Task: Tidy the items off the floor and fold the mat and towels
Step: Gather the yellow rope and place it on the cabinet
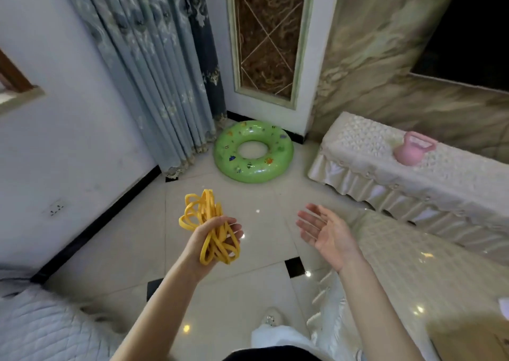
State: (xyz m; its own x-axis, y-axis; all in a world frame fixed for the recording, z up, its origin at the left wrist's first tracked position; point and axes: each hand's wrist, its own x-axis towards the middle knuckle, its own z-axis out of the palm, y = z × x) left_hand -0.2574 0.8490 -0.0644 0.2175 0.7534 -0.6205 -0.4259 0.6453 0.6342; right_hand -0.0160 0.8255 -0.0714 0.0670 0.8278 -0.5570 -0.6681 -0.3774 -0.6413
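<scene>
Left hand has its fingers curled round a bunched yellow band, loops sticking out above and below the fist, held up over the tiled floor. Right hand is just beside it, palm up, fingers straight and spread, holding nothing. Beyond the band, a green swim ring lies flat on the floor in the corner, touching the curtain hem. Right of the ring there's a cloth-covered bench with a pink kettlebell on top.
</scene>
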